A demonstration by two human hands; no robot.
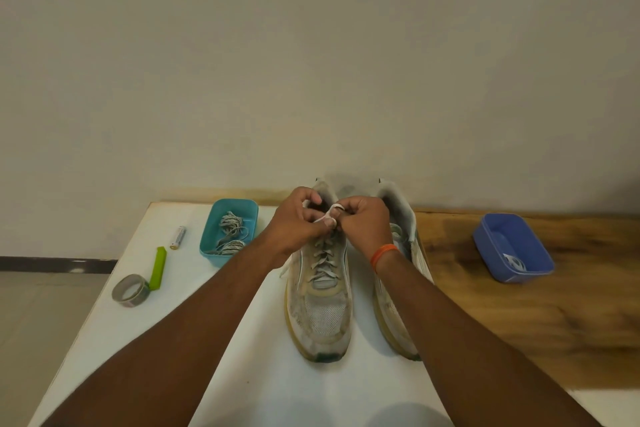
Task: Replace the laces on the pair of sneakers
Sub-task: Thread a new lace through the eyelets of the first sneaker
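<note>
Both my hands, left (294,218) and right (363,222), fingers pinched on the white lace (329,213), knotting atop the left sneaker (320,291); next, pull snug.

The left hand (298,218) and the right hand (363,222) are covering the top of the left sneaker (320,302), so the knot in the white lace (329,213) is not showing clearly. The right forearm is hiding much of the right sneaker (403,253). The small white thing in the blue tub (512,246) is too blurred to name. The bottom edge is cutting off both arms.
</note>
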